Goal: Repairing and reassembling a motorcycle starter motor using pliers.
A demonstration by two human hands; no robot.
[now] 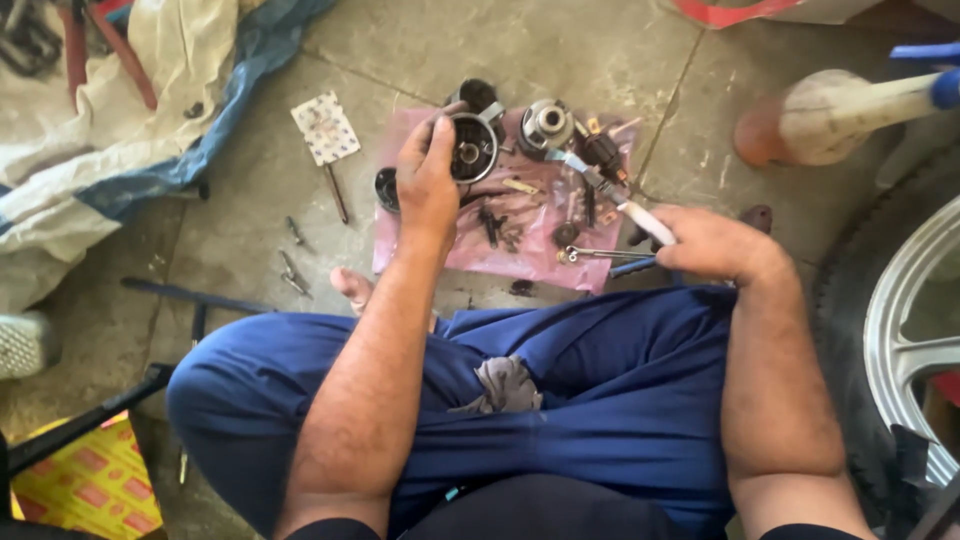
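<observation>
- My left hand is clamped over the rim of the round metal housing, fingers curled on its top edge, at the far side of the pink cloth spread on the concrete floor. I am reaching well forward over my knee, so I judge the housing could slip from this grip, tip and roll off the cloth.
- My right hand is pressed together around the white handle of a long tool whose metal tip lies near the second round part. A careless sweep of it could knock that part or the dark cylinder beside it.
- The wrench lies just beside my right hand; my wrist could drag it off the cloth's edge.
- Small screws and clips sit loose between my hands. Any tug on the cloth could scatter them onto the floor, where a few bits already lie.
</observation>
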